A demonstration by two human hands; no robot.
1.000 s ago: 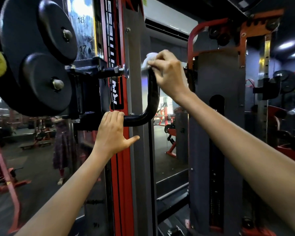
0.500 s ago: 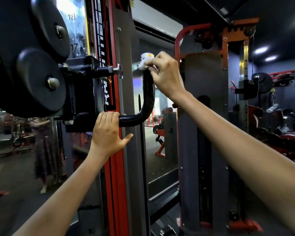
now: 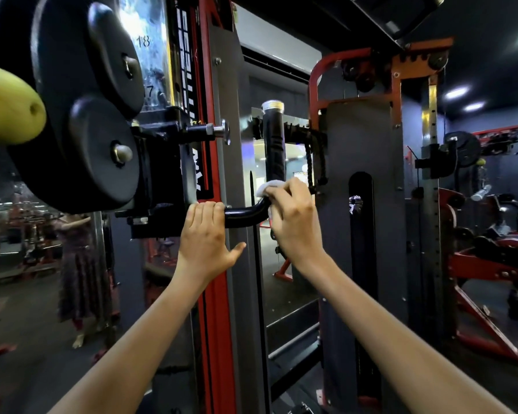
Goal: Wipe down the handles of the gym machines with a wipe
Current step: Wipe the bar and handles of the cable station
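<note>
Currently the right hand (image 3: 293, 216) is pressing the white wipe (image 3: 268, 186), pinched under closed fingers (image 3: 281, 194), around the bend of the black handle (image 3: 274, 150), while left-hand (image 3: 205, 234) fingers are gripping the lower bar; advisable: keep full wrap contact.

Black round pulley housings (image 3: 102, 153) at upper left, beside a yellow-green ball (image 3: 9, 106); red upright (image 3: 210, 294) down the middle; grey weight-stack shroud (image 3: 359, 204) under a red-orange frame (image 3: 395, 59); more red machines (image 3: 491, 264) at right; ceiling lights (image 3: 458, 92) above.
</note>
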